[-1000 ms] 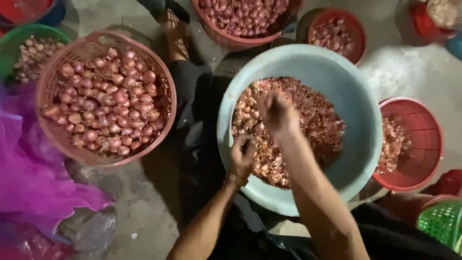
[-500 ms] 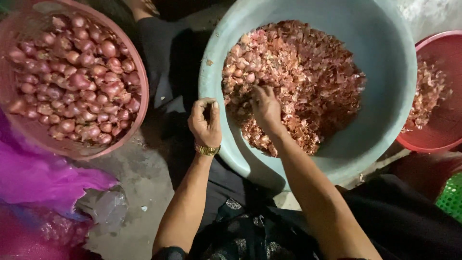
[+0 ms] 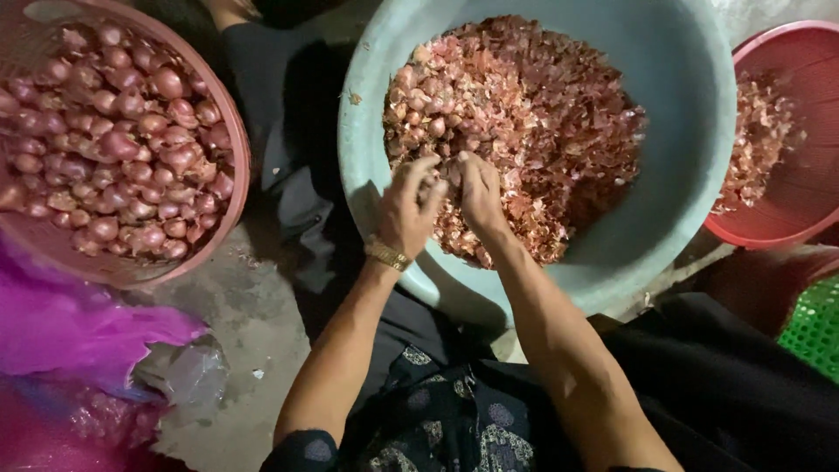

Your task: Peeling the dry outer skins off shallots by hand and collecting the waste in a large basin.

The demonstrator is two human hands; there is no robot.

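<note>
My left hand [image 3: 406, 210] and my right hand [image 3: 479, 194] meet over the near left part of a big pale blue bowl [image 3: 686, 96]. Their fingertips pinch a small shallot [image 3: 437, 181] between them; it is blurred and mostly hidden by the fingers. A heap of reddish shallot peels [image 3: 542, 122] with a few bulbs mixed in fills the bowl under them. A gold bracelet [image 3: 387, 255] sits on my left wrist.
A pink basket [image 3: 238, 166] piled with whole shallots [image 3: 122, 149] stands at the left. At the right, a red basket [image 3: 808, 188] holds more peels. A purple plastic bag [image 3: 70, 332] lies bottom left, and a green basket [image 3: 817, 323] pokes in at the right edge.
My left hand has moved from outside the bowl's rim in over the peels and joined my right hand. The view has come closer to the bowl.
</note>
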